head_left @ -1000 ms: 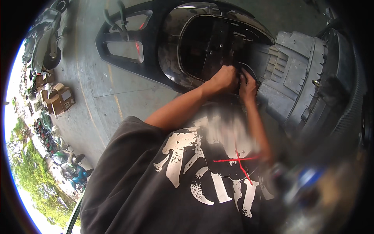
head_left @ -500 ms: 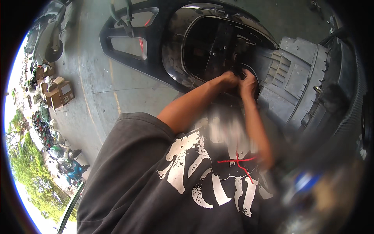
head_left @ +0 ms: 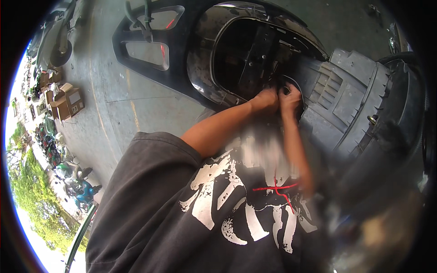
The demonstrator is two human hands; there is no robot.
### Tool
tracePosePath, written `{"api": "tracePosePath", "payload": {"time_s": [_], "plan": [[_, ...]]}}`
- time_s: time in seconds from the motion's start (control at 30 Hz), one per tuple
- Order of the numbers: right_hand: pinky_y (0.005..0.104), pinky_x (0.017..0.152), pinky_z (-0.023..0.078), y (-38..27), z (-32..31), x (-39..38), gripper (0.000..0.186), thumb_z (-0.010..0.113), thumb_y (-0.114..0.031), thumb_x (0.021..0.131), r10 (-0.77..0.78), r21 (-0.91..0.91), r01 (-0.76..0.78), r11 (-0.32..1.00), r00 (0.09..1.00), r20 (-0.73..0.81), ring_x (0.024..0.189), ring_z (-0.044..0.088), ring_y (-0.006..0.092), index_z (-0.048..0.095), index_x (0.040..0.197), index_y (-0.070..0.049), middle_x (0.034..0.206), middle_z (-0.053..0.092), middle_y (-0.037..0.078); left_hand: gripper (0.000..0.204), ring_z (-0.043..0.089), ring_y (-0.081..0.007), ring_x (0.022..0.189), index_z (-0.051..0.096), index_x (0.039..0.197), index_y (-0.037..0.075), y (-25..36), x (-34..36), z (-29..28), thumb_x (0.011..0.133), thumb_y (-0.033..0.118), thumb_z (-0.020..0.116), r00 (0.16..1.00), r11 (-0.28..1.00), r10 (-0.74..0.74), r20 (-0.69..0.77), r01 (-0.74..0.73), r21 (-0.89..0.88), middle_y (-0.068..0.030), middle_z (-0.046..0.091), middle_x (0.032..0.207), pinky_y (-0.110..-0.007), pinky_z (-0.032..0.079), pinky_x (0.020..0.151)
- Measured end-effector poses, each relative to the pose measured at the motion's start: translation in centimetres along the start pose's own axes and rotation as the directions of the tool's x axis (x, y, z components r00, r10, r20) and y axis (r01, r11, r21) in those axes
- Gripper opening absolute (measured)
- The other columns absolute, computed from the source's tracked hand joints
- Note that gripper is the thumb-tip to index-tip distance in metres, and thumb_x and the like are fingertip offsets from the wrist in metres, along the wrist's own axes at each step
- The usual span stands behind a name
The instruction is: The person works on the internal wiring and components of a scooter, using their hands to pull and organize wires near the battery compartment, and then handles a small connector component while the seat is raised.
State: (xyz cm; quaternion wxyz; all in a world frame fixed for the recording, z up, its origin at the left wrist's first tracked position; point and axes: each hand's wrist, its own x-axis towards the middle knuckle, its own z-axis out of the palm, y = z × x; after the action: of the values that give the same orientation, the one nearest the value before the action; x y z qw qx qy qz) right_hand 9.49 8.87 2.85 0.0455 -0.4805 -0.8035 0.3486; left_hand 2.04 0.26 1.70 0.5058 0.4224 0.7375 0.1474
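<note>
Below a black scooter body point(head_left: 163, 77) with an oval open compartment point(head_left: 232, 54), my left hand point(head_left: 265, 100) has curled fingers at the compartment's lower right edge, shut on something small and dark that I cannot make out. My right hand point(head_left: 289, 99) is just right of it, thumb and fingers closed round a dark part inside a curved rim, also too shadowed to name. Grey ribbed plastic underside point(head_left: 346, 100) of a panel lies against the right side of the compartment. A dark bracket point(head_left: 259, 48) with bolts crosses the inside.
At the left are cardboard boxes point(head_left: 68, 103) on the concrete floor point(head_left: 123, 136), a parked scooter point(head_left: 61, 45) and a row of two-wheelers point(head_left: 79, 191) before bright trees point(head_left: 32, 195). Dark curved panels point(head_left: 400, 113) stand at the far right, partly blurred.
Both hands sit slightly lower in the picture than a second ago, as does the grey panel, so the view has shifted a little. The left wrist is slightly less raised; both hands remain closed.
</note>
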Motion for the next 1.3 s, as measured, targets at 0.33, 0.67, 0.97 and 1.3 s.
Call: {"api": "tracePosePath", "payload": {"time_s": [0.33, 0.67, 0.97, 1.3], "plan": [[0.0403, 0.078, 0.052, 0.8, 0.4, 0.4, 0.028, 0.066, -0.024, 0.078, 0.044, 0.039, -0.044, 0.998, 0.999, -0.017, 0.091, 0.066, 0.0341, 0.07, 0.103, -0.01, 0.098, 0.069, 0.015, 0.045, 0.058, -0.0462, 0.101, 0.045, 0.122, -0.007, 3.0, -3.0, -3.0, 0.078, 0.001, 0.053, 0.916, 0.883, -0.243, -0.319, 0.072, -0.464, -0.034, 0.06, 0.101, -0.047, 0.047, 0.091], [0.0341, 0.081, 0.052, -1.0, -0.9, -0.8, 0.034, 0.065, -0.021, 0.08, 0.038, 0.115, -0.04, 0.993, 0.999, 0.019, 0.091, 0.068, 0.0293, 0.068, 0.108, -0.003, 0.1, 0.07, 0.018, 0.035, 0.058, -0.0382, 0.106, 0.061, 0.107, 0.001, 1.3, -1.9, -2.6, 0.073, 0.003, 0.052, 0.924, 0.861, -0.056, -0.379, -0.148, -0.486, -0.0216, 0.064, 0.108, -0.04, 0.046, 0.093], [0.0345, 0.086, 0.049, 0.8, -2.0, -0.8, 0.039, 0.064, -0.019, 0.079, -0.097, 0.19, 0.073, 0.979, 0.988, 0.119, 0.097, 0.066, 0.0291, 0.064, 0.114, 0.0, 0.107, 0.067, 0.018, 0.054, 0.059, -0.0309, 0.113, 0.058, 0.122, 0.0, 0.6, -2.5, -3.0, 0.07, -0.006, 0.042, 0.99, 0.766, 0.013, -0.142, -0.101, -0.635, -0.0216, 0.063, 0.116, -0.035, 0.043, 0.098], [0.0365, 0.079, 0.051, -0.8, -0.8, -0.7, 0.032, 0.068, -0.022, 0.079, -0.034, 0.076, 0.034, 0.997, 0.999, 0.004, 0.091, 0.067, 0.0321, 0.068, 0.106, -0.006, 0.099, 0.069, 0.016, 0.048, 0.062, -0.0321, 0.106, 0.057, 0.123, 0.001, 0.7, -1.3, -1.9, 0.077, -0.003, 0.044, 0.944, 0.728, -0.243, -0.224, 0.025, -0.685, -0.0223, 0.065, 0.11, -0.035, 0.046, 0.092]]}}
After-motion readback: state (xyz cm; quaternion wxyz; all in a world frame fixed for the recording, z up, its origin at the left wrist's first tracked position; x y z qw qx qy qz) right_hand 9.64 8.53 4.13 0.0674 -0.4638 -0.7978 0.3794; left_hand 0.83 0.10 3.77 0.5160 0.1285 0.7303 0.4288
